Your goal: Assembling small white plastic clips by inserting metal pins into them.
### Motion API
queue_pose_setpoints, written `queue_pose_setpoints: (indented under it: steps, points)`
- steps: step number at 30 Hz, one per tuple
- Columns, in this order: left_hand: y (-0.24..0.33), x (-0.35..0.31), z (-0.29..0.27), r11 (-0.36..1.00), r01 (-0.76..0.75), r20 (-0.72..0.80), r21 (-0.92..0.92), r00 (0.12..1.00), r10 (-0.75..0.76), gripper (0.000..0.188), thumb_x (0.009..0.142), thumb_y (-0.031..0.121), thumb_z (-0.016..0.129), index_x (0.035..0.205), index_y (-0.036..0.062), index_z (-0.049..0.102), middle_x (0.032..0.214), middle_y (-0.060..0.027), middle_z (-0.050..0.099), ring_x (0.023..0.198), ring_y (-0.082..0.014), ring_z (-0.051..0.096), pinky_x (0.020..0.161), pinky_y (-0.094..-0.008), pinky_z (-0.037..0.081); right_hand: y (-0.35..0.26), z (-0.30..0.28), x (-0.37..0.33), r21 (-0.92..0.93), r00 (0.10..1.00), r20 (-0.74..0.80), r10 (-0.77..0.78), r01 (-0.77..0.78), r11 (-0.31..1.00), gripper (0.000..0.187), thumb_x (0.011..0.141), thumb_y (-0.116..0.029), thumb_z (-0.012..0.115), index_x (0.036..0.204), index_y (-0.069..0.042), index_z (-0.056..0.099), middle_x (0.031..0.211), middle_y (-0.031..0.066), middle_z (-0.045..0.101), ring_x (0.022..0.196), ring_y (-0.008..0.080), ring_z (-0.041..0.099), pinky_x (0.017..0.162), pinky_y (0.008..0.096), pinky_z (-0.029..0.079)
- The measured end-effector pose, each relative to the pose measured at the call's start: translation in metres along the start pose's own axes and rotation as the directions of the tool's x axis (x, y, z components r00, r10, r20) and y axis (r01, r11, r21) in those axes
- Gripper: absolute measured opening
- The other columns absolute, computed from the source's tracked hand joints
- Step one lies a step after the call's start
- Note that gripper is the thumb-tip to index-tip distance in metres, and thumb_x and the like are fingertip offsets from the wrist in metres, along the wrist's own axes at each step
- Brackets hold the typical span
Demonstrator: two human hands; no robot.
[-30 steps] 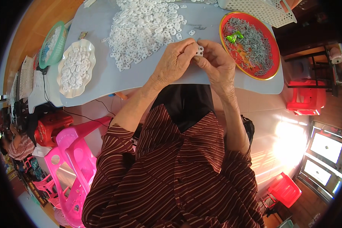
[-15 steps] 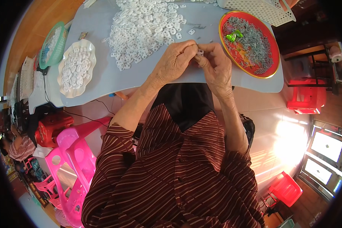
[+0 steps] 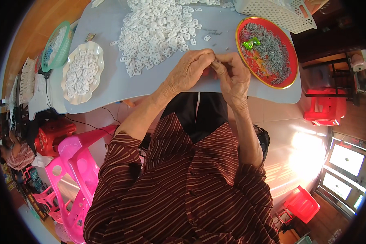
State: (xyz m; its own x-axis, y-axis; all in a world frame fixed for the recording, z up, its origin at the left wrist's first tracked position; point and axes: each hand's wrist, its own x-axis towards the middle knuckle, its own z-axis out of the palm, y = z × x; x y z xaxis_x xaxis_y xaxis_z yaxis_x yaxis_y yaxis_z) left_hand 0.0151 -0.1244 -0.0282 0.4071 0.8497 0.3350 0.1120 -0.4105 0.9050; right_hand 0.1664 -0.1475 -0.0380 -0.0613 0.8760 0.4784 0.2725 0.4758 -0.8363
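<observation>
My left hand (image 3: 190,70) and my right hand (image 3: 234,77) meet above the near edge of the table. Both have thumb and fingers pinched together, with the fingertips touching. Whatever small thing they grip is now hidden by the fingers. Beyond my left hand spreads a large heap of small white plastic pieces (image 3: 150,32), flat, with rounded corners and two holes each. Close to my right hand stands a red round tray (image 3: 288,40) with a gold rim. Many thin grey screw-like metal pieces (image 3: 270,46) fill it, along with a green wrapper (image 3: 251,43).
A scalloped white dish (image 3: 99,69) of white pieces and a green basket (image 3: 63,55) are at the left. A white perforated basket (image 3: 268,10) sits at the far right. Pink chairs (image 3: 83,166) stand lower left, red stools (image 3: 325,105) at the right. Another person (image 3: 18,154) is at far left.
The white two-hole piece that showed between my right fingertips is now covered by the fingers. Both hands sit slightly lower in the picture, still together.
</observation>
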Motion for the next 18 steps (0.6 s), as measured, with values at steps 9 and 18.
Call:
queue_pose_setpoints:
  steps: [9,18]
  points:
    - [0.001,0.000,-0.001,0.973,0.191,-0.032,-0.127,0.980,-0.196,0.030,0.095,0.024,0.044,0.078,-0.0002,0.052,0.065,-0.0001,0.044,0.064,-0.0081,0.040,0.062,-0.0232,0.037,-0.002,-0.002,0.004,0.246,0.978,0.034,0.208,-0.210,0.946,0.018,0.088,-0.009,0.064,0.102,0.002,0.061,0.076,0.0015,0.061,0.064,0.0064,0.054,0.059,0.0196,0.044]
    - [-0.002,-0.021,-0.007,0.905,0.161,-0.274,-0.393,0.919,-0.283,0.034,0.092,0.027,0.048,0.070,0.0015,0.052,0.062,-0.0007,0.049,0.058,-0.0069,0.043,0.053,-0.0229,0.034,-0.001,-0.096,0.174,-0.291,0.966,-0.217,-0.138,0.071,0.954,0.018,0.086,-0.012,0.060,0.100,-0.002,0.066,0.076,0.0056,0.067,0.066,0.0088,0.061,0.060,0.0234,0.048]
